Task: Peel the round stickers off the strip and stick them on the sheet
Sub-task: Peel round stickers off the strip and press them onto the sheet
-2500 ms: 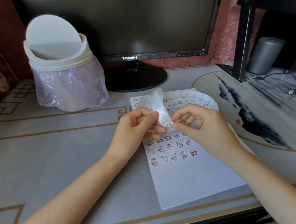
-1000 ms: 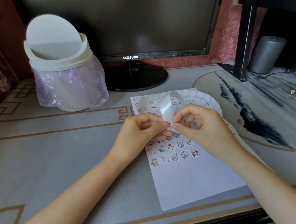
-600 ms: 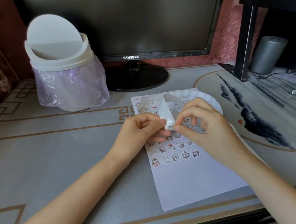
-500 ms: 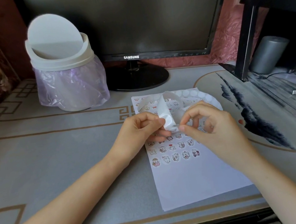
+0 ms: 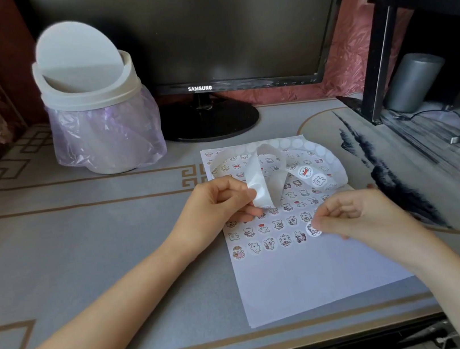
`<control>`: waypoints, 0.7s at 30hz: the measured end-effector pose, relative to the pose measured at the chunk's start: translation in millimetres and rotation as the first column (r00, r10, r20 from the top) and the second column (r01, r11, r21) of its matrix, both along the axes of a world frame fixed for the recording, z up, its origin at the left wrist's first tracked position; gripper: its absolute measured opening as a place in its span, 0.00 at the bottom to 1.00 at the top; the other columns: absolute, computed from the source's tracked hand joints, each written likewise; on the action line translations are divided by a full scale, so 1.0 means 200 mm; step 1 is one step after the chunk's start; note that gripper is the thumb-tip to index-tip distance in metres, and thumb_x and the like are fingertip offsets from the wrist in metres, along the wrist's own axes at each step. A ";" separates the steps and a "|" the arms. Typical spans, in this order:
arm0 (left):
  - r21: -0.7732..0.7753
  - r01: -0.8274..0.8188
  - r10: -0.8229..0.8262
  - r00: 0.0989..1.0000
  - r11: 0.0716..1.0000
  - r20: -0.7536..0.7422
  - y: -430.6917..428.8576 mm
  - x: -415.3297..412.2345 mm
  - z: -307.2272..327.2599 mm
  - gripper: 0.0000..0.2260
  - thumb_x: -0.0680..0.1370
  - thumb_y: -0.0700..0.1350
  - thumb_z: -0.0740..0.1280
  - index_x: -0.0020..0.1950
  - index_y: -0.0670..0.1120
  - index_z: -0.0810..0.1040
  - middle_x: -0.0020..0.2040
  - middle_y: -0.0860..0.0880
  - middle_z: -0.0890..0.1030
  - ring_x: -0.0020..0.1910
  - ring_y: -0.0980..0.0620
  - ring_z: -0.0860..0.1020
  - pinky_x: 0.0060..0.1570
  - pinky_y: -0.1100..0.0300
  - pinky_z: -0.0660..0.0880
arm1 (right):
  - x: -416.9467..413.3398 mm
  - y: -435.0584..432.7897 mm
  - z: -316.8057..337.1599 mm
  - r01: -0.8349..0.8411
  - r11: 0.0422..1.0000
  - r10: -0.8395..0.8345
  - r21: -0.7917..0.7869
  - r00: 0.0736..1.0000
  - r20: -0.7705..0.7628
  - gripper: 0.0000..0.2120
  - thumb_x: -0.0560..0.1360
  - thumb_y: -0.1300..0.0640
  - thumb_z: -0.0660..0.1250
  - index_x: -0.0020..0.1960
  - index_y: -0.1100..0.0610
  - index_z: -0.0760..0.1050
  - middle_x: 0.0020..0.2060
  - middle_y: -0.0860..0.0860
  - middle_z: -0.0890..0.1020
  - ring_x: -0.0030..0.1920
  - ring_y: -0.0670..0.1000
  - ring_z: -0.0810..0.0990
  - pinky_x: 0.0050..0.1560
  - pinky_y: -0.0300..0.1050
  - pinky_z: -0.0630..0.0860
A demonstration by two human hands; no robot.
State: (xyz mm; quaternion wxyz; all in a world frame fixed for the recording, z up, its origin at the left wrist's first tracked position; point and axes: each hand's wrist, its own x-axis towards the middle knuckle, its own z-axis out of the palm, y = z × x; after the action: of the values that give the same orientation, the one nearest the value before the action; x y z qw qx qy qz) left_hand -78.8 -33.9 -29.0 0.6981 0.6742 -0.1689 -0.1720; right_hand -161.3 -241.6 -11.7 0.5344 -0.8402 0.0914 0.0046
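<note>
White strip (image 5: pixel 260 183) pinched in left fingers (image 5: pixel 241 198); right fingers (image 5: pixel 329 220) pinch a half-hidden sticker (image 5: pixel 311 231).

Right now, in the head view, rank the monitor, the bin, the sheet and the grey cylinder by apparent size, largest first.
1. monitor
2. sheet, though being nearer the camera makes its lead over the bin unsure
3. bin
4. grey cylinder

white paper sheet (image 5: pixel 312 275) flat on grey patterned table (image 5: pixel 85 255) | left hand (image 5: pixel 215 206) over sheet's upper half, pinching curled white backing strip (image 5: pixel 267 174) | right hand (image 5: pixel 354 215) at sheet's right edge, holding round cartoon sticker (image 5: pixel 312 229) at bottom row's end | white swing-lid bin (image 5: pixel 91 93) behind sheet, leftward
</note>
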 end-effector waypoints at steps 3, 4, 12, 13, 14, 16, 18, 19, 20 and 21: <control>0.009 -0.003 0.003 1.000 1.000 0.001 0.00 0.00 0.00 0.04 0.77 0.38 0.66 0.42 0.38 0.75 0.38 0.39 0.84 0.38 0.49 0.83 0.42 0.63 0.80 | 0.00 0.00 0.00 0.002 1.000 -0.002 -0.003 1.000 -0.006 0.05 0.68 0.66 0.73 0.36 0.58 0.80 0.33 0.53 0.81 0.32 0.45 0.74 0.29 0.29 0.68; 0.015 -0.003 0.003 1.000 1.000 0.002 0.00 0.00 0.00 0.04 0.77 0.38 0.66 0.43 0.38 0.75 0.39 0.39 0.84 0.37 0.50 0.83 0.41 0.64 0.80 | 0.00 0.00 0.00 0.000 1.000 0.000 -0.008 1.000 -0.011 0.06 0.68 0.66 0.73 0.36 0.57 0.80 0.32 0.52 0.81 0.31 0.45 0.74 0.29 0.29 0.68; 0.031 -0.002 0.002 1.000 1.000 0.004 0.00 0.00 0.00 0.04 0.77 0.38 0.66 0.43 0.39 0.76 0.39 0.39 0.84 0.37 0.51 0.83 0.41 0.65 0.79 | 0.00 0.01 -0.01 0.015 1.000 -0.015 -0.026 1.000 -0.006 0.05 0.67 0.65 0.73 0.36 0.57 0.80 0.32 0.52 0.81 0.34 0.47 0.74 0.34 0.32 0.70; 0.030 -0.002 0.002 1.000 1.000 0.003 0.00 0.00 0.00 0.04 0.77 0.38 0.66 0.42 0.39 0.76 0.39 0.39 0.84 0.37 0.51 0.83 0.41 0.65 0.79 | 0.00 0.01 -0.01 0.018 0.999 -0.019 -0.031 1.000 -0.003 0.05 0.67 0.65 0.74 0.36 0.57 0.80 0.32 0.53 0.81 0.34 0.48 0.74 0.35 0.33 0.70; 0.031 -0.002 0.002 1.000 1.000 0.002 0.00 0.00 0.00 0.04 0.77 0.38 0.66 0.42 0.39 0.76 0.39 0.40 0.84 0.37 0.50 0.83 0.41 0.64 0.79 | 0.00 0.01 -0.01 0.022 0.999 -0.022 -0.036 1.000 -0.001 0.05 0.67 0.65 0.74 0.35 0.57 0.80 0.32 0.52 0.81 0.34 0.48 0.73 0.36 0.35 0.70; 0.033 -0.003 0.003 1.000 0.999 -0.001 0.00 0.00 0.01 0.04 0.77 0.38 0.66 0.43 0.39 0.76 0.38 0.40 0.84 0.37 0.50 0.83 0.41 0.65 0.79 | 0.00 0.01 -0.02 0.026 0.999 -0.026 -0.043 1.000 0.002 0.06 0.67 0.65 0.74 0.35 0.57 0.80 0.32 0.52 0.80 0.34 0.48 0.73 0.37 0.37 0.70; 0.035 -0.004 0.004 1.000 0.999 -0.007 0.00 0.00 0.01 0.04 0.76 0.38 0.66 0.43 0.38 0.76 0.38 0.41 0.84 0.37 0.51 0.83 0.41 0.65 0.79 | 0.00 0.01 -0.02 0.027 0.998 -0.027 -0.053 1.000 0.005 0.06 0.67 0.65 0.74 0.35 0.57 0.80 0.31 0.52 0.80 0.33 0.47 0.74 0.36 0.36 0.71; 0.034 -0.004 0.005 1.000 0.999 -0.010 0.00 0.00 0.01 0.04 0.76 0.38 0.66 0.43 0.38 0.76 0.38 0.41 0.84 0.37 0.51 0.83 0.41 0.65 0.79 | 0.00 0.01 -0.02 0.026 0.998 -0.025 -0.054 1.000 0.008 0.06 0.67 0.65 0.74 0.35 0.57 0.80 0.31 0.51 0.80 0.33 0.47 0.73 0.35 0.34 0.71; 0.034 -0.004 0.005 1.000 0.999 -0.011 0.00 0.00 0.01 0.04 0.76 0.38 0.66 0.43 0.38 0.76 0.38 0.41 0.84 0.37 0.51 0.83 0.41 0.65 0.79 | 0.00 0.01 -0.02 0.025 0.998 -0.024 -0.052 1.000 0.012 0.06 0.67 0.65 0.74 0.35 0.57 0.80 0.30 0.51 0.80 0.32 0.46 0.73 0.34 0.33 0.70; 0.033 -0.004 0.004 1.000 0.999 -0.012 0.00 0.00 0.01 0.04 0.77 0.38 0.66 0.43 0.38 0.76 0.38 0.41 0.84 0.37 0.51 0.83 0.41 0.65 0.79 | 0.00 0.01 -0.03 0.025 0.998 -0.024 -0.051 1.000 0.018 0.06 0.67 0.66 0.74 0.35 0.57 0.79 0.30 0.51 0.80 0.31 0.45 0.73 0.33 0.32 0.70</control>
State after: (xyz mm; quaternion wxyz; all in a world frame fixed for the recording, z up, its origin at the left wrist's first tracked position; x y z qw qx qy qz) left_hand -79.4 -34.2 -27.4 0.6881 0.6850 -0.1604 -0.1774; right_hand -161.3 -239.6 -17.1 0.5134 -0.8526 0.0971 -0.0117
